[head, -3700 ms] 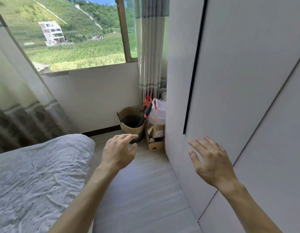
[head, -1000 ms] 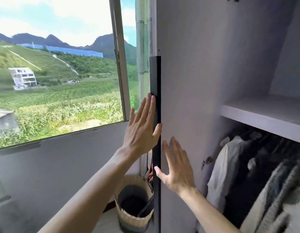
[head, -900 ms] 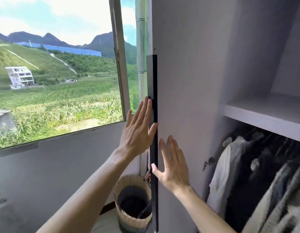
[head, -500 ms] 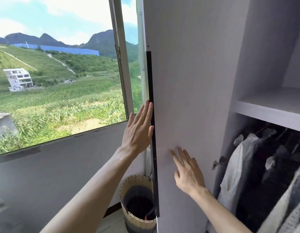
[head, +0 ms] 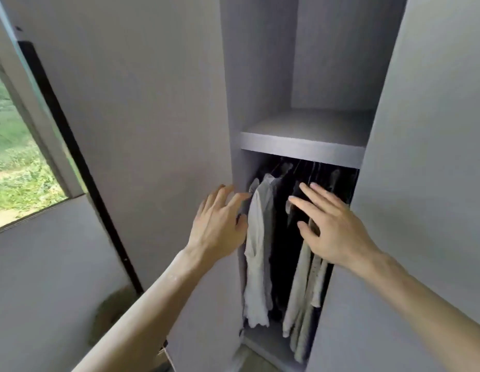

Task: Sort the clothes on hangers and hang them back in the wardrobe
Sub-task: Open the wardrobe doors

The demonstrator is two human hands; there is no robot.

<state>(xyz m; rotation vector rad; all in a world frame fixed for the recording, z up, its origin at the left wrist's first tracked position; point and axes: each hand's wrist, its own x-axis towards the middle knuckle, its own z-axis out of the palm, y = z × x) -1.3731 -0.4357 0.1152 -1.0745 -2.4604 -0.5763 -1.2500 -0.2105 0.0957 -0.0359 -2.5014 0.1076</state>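
The left hand (head: 220,224) and right hand (head: 332,226) reach empty, fingers spread, toward clothes (head: 257,251) hanging under the wardrobe (head: 260,76) shelf (head: 300,150). The fabric is probably light, limp and slippery, so lift by the hangers, blurred here.

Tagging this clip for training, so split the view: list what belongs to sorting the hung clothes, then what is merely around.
For the job: left hand; right hand; open wardrobe door; hanging white garment; dark garment; cream garments.
Merely around: upper shelf; window.
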